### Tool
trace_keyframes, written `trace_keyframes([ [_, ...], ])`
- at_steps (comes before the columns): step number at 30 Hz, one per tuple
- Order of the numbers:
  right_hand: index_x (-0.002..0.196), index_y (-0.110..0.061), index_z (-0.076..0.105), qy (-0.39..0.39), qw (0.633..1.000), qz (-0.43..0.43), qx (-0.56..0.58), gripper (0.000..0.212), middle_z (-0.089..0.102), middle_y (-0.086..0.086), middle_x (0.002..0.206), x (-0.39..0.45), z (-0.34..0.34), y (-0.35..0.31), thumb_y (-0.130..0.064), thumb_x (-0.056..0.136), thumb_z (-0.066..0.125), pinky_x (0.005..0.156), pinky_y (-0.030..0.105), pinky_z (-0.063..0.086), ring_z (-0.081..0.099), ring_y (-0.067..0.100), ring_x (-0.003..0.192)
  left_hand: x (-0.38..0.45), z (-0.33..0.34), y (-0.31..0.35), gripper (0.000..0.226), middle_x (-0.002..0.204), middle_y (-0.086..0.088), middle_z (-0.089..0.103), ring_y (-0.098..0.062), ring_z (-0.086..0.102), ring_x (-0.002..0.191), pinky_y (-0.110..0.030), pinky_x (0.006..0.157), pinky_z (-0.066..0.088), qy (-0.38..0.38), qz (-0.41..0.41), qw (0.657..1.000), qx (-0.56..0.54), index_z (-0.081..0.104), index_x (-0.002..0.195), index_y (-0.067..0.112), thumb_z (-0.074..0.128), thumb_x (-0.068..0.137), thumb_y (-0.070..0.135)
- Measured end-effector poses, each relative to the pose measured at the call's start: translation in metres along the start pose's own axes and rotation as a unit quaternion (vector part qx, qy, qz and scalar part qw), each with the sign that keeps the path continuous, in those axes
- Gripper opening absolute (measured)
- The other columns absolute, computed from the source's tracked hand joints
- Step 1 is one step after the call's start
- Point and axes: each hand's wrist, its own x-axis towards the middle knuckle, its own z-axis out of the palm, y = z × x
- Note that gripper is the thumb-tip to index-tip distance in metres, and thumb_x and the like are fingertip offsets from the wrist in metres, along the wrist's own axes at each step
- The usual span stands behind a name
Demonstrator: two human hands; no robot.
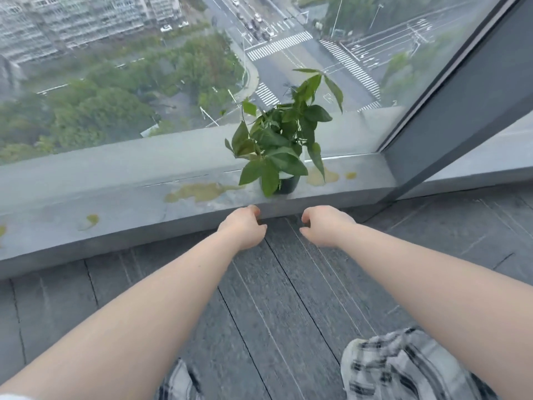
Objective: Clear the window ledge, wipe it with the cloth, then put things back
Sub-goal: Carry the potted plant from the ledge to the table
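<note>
Reached out with both arms toward the window ledge (115,197), grey and low, running left to right under the glass. Held nothing in either of the hands: left hand (243,226) with fingers loosely curled, fingertips (253,209) at or just short of the ledge's front edge, contact not clear; right hand (324,226) likewise loosely curled and unloaded, hovering over the dark floor (288,284) just short of the ledge.

Stood upright on the ledge, directly ahead of the gap between the two hands: a potted plant (284,140) in a small dark pot (288,184). Sat near the front edge, beyond the hands and slightly above them, about midway between them and, if anything, a touch nearer the left fingertips. Vertical long axis, leaves spreading wide above and drooping over the pot's left side, partly hiding it there.

Spotted around the pot: yellowish stains (202,192) on the ledge to the left, more of them just right of the pot and farther left. No cloth seen anywhere in view.

Judged as the clearing step, not yet done: pot untouched on the ledge, wiping still to come. Likely called for a short forward reach with both hands closing in on the pot from either side, below the foliage; some risk of snagging leaves or tipping the top-heavy plant.
</note>
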Motion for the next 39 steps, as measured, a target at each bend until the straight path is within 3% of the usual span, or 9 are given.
trace_keyframes([
  [4, 0.123, -0.023, 0.054, 0.015, 1.0, -0.001, -0.008, 0.035, 0.06, 0.001, 0.122, 0.032, 0.018, 0.013, -0.035, 0.092, 0.045, 0.087, 0.038, 0.052, 0.058, 0.026, 0.106, 0.032, 0.015, -0.009, 0.052, 0.139, -0.007, 0.049, -0.03, 0.051, 0.12, -0.037, 0.092, 0.046, 0.025, 0.016, 1.0, 0.002, 0.035, 0.142, 0.017, 0.047, 0.094, 0.034],
  [11, 0.129, -0.016, 0.052, 0.037, 0.999, -0.021, -0.031, 0.043, 0.059, 0.007, 0.127, 0.06, 0.018, 0.017, -0.037, 0.092, 0.048, 0.097, 0.041, 0.048, 0.055, 0.031, 0.117, 0.064, 0.024, -0.027, 0.063, 0.149, -0.007, 0.038, -0.029, 0.043, 0.131, -0.042, 0.1, 0.042, 0.084, 0.028, 0.996, -0.014, 0.027, 0.146, 0.016, 0.053, 0.092, 0.033],
  [13, 0.132, -0.014, 0.05, 0.073, 0.997, -0.032, 0.01, 0.046, 0.059, 0.008, 0.127, 0.062, 0.021, 0.017, -0.038, 0.093, 0.048, 0.097, 0.04, 0.047, 0.054, 0.031, 0.119, 0.068, 0.024, -0.032, 0.067, 0.15, -0.008, 0.037, -0.028, 0.043, 0.132, -0.043, 0.105, 0.04, 0.105, 0.042, 0.993, -0.031, 0.024, 0.148, 0.014, 0.055, 0.092, 0.032],
  [17, 0.139, -0.01, 0.037, 0.139, 0.983, -0.023, 0.12, 0.055, 0.054, 0.012, 0.135, 0.069, 0.033, 0.018, -0.04, 0.095, 0.05, 0.1, 0.043, 0.044, 0.05, 0.032, 0.124, 0.079, 0.021, -0.031, 0.066, 0.147, -0.007, 0.041, -0.023, 0.059, 0.112, -0.041, 0.101, 0.043, 0.154, 0.071, 0.98, -0.107, 0.027, 0.148, 0.017, 0.056, 0.091, 0.036],
  [24, 0.153, -0.016, 0.004, 0.178, 0.943, -0.013, 0.28, 0.085, 0.032, 0.008, 0.155, 0.111, 0.033, 0.025, -0.034, 0.091, 0.059, 0.108, 0.041, 0.038, 0.041, 0.027, 0.136, 0.11, 0.021, -0.019, 0.054, 0.13, -0.01, 0.056, -0.029, 0.053, 0.119, -0.038, 0.095, 0.044, 0.143, 0.107, 0.972, -0.151, 0.04, 0.136, 0.015, 0.059, 0.09, 0.036],
  [28, 0.152, -0.017, 0.015, 0.173, 0.933, -0.018, 0.314, 0.08, 0.031, 0.006, 0.155, 0.126, 0.03, 0.024, -0.03, 0.089, 0.063, 0.106, 0.044, 0.042, 0.04, 0.025, 0.137, 0.12, 0.018, -0.015, 0.06, 0.127, -0.012, 0.058, -0.03, 0.053, 0.118, -0.03, 0.085, 0.041, 0.147, 0.102, 0.979, -0.102, 0.043, 0.136, 0.008, 0.062, 0.088, 0.038],
  [32, 0.145, -0.013, 0.031, 0.173, 0.909, -0.051, 0.376, 0.066, 0.049, 0.007, 0.143, 0.133, 0.031, 0.016, -0.021, 0.089, 0.064, 0.108, 0.043, 0.04, 0.046, 0.025, 0.132, 0.118, 0.018, -0.007, 0.054, 0.12, -0.017, 0.061, -0.032, 0.059, 0.099, -0.028, 0.073, 0.041, 0.152, 0.098, 0.975, -0.129, 0.043, 0.132, 0.009, 0.062, 0.089, 0.035],
  [36, 0.131, -0.01, 0.045, 0.184, 0.895, -0.079, 0.4, 0.048, 0.059, 0.005, 0.131, 0.132, 0.028, 0.014, -0.015, 0.088, 0.065, 0.105, 0.041, 0.043, 0.053, 0.022, 0.124, 0.123, 0.018, -0.008, 0.048, 0.114, -0.015, 0.064, -0.002, 0.044, 0.061, -0.019, 0.054, 0.033, 0.159, 0.099, 0.976, -0.115, 0.043, 0.132, 0.005, 0.059, 0.092, 0.028],
  [39, 0.127, -0.012, 0.049, 0.184, 0.885, -0.098, 0.416, 0.045, 0.061, 0.002, 0.127, 0.13, 0.028, 0.017, -0.012, 0.087, 0.067, 0.105, 0.038, 0.044, 0.056, 0.019, 0.122, 0.123, 0.015, -0.011, 0.048, 0.105, -0.013, 0.064, -0.007, 0.054, 0.072, -0.019, 0.056, 0.031, 0.154, 0.094, 0.977, -0.116, 0.044, 0.132, 0.005, 0.058, 0.093, 0.03],
])
